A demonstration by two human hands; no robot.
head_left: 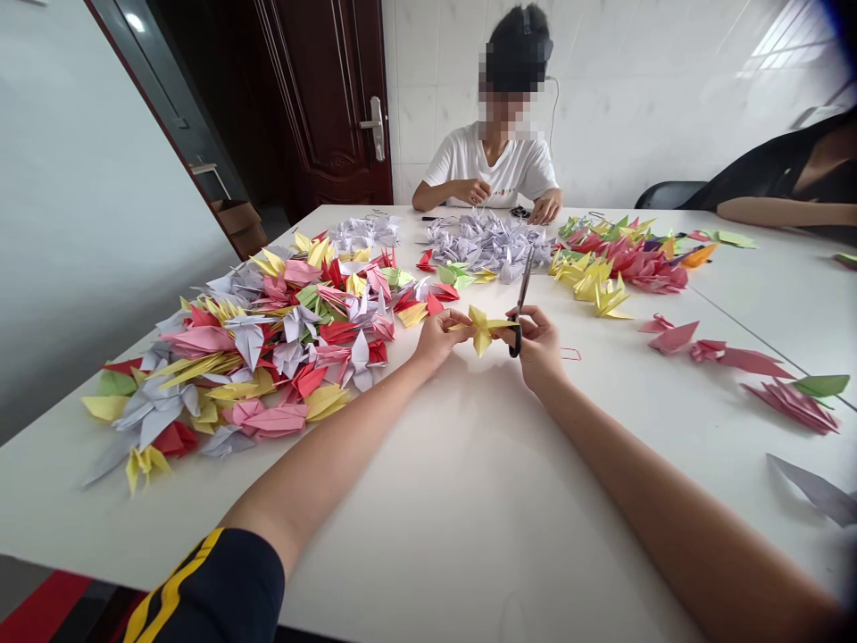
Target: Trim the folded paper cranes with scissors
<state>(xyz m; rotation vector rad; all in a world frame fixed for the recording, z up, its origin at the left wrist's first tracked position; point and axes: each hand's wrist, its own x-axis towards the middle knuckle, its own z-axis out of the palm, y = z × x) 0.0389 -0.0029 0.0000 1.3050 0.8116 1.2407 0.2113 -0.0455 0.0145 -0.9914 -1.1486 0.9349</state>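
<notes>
Dark sleeve with yellow stripes [207, 589] right at the bottom of the shot, and from it the left forearm [321, 464] reaches up over the white worktop [428, 536], the bare right forearm [636, 500] alongside. Out at the front, both hands are busy! The left hand [438, 339] has a firm pinch on a yellow folded-paper crane [480, 329], which sits between the two hands, up off the worktop and around mid-table. The right hand [539, 344] is clenched on black-handled scissors [520, 299], blades pointing up and away, tips open to the air, with its fingertips right beside the crane's tail. Just off that hand, a small red loop [570, 354] lies on the surface.

Now the spread: a huge multicoloured heap of paper cranes [268, 348] fills the left side, a pale lilac heap of paper cranes [488, 246] sits toward the far edge, and a red, yellow and green heap of paper cranes [622, 263] lies right of that. Pink and green paper cranes [750, 362] trail toward the right edge. Plenty folded and piled up, and how many sheets remain, nobody can tell from here. Across the far edge, a co-worker in a white T-shirt [492, 165] works with both hands; what they hold is too small to make out.
</notes>
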